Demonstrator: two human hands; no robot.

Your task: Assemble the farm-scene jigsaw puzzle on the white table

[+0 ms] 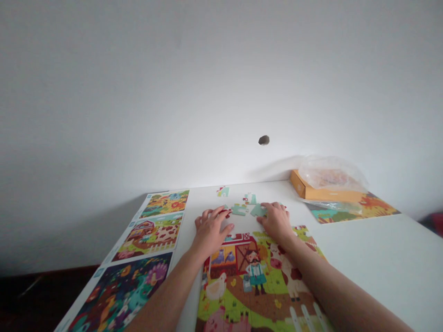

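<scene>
My left hand [210,233] rests on the white table just above a partly built farm jigsaw puzzle [252,281], its fingertips beside a small piece with red on it [227,213]. My right hand [275,222] lies farther right, with its fingers touching the edge of a pale green puzzle piece [258,210]. Another green piece [238,210] lies between my hands. Farther back are two more loose pieces [250,198] [223,191]. The puzzle shows a red barn, a farmer and animals. My forearms cover parts of its lower edges.
Three farm picture sheets [150,235] run along the table's left side. At the back right, a clear plastic bag [330,173] lies on an orange box [325,194], which sits on another picture sheet [353,210]. The white table [374,258] meets a white wall.
</scene>
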